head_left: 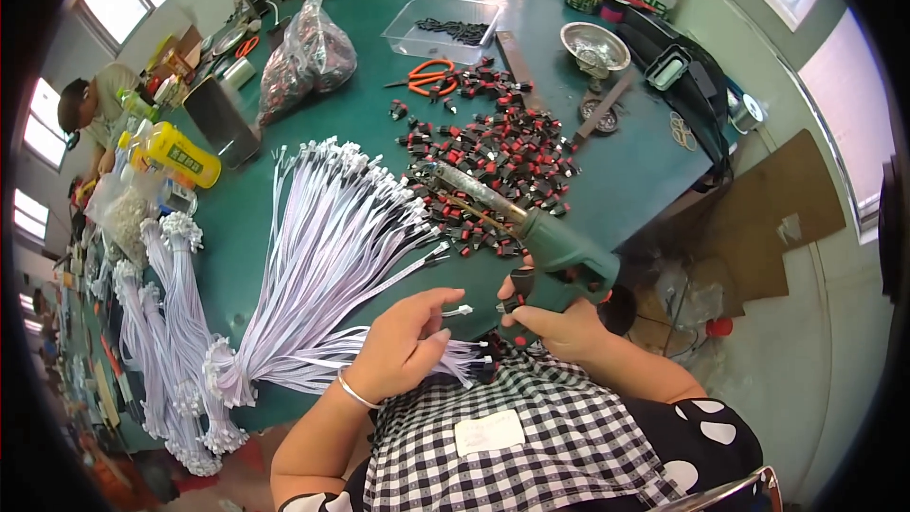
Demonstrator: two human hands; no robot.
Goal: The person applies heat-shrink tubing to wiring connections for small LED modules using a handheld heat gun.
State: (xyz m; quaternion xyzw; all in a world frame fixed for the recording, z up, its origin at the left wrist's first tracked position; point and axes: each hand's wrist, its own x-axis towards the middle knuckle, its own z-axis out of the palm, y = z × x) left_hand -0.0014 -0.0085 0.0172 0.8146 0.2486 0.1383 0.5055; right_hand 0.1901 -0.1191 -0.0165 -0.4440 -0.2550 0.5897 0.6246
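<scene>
My left hand [406, 339] is held above the ends of a fan of white ribbon wires [308, 256], its thumb and forefinger apart. Beside its fingertips sits a small white connector [460, 311]; whether its wire touches the hand is unclear. Between the thumb and fingers of my right hand [559, 324] is a small black-and-red switch [514, 303]. Just beyond that hand lies a green heat gun [573, 251], its metal nozzle pointing up and left over a pile of black-and-red switches [512, 152]. Several dark-tipped wire ends [485, 360] lie by my lap, below the hands.
Tied wire bundles [180, 322] lie at the left edge. Farther back are a yellow bottle [185, 156], a phone [221, 118], a full plastic bag [308, 57], orange-handled pliers [431, 78], a clear tray [441, 28] and a metal bowl [595, 47]. Another person [100, 109] sits at far left.
</scene>
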